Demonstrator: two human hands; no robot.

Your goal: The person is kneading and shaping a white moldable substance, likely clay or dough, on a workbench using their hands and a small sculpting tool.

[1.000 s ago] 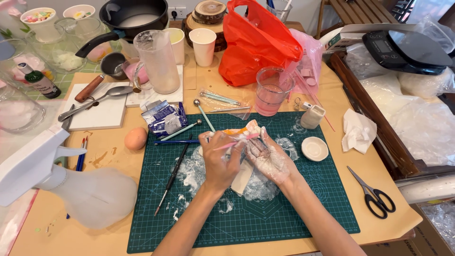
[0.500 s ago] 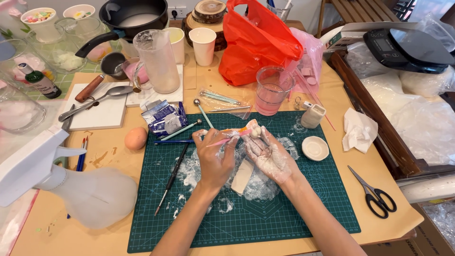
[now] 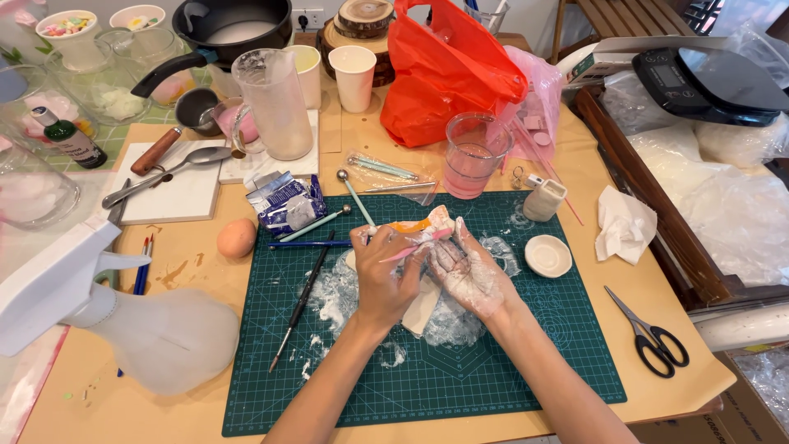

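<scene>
- The left hand (image 3: 385, 275) is closed round a thin pink tool (image 3: 411, 247), pinched between thumb and fingers, tip pointing toward 3 o'clock at the clay piece (image 3: 427, 224).
- That small white and orange clay piece sits at the fingertips of the right hand (image 3: 470, 273), which is half curled around it, palm up and caked in white powder.
- Versus a second ago: both hands have slid a bit toward 6 o'clock and closer together, and the pink tool now lies across the piece rather than off to its 9 o'clock side. Looks to me like the shaping has moved on to a fresh spot on the same piece, not a new step.
- Everything is happening over the middle of the green cutting mat (image 3: 509, 370), right above a smear of white powder (image 3: 345, 296).
- Nothing else has budged: black-handled brush (image 3: 300, 302) at 9 o'clock of the hands, small white dish (image 3: 548, 256) at 3 o'clock, pink cup (image 3: 472, 156) at 12 o'clock, scissors (image 3: 649, 333) out past the mat at 4 o'clock, and the egg-shaped peach lump (image 3: 237, 238) off the mat's left edge.
</scene>
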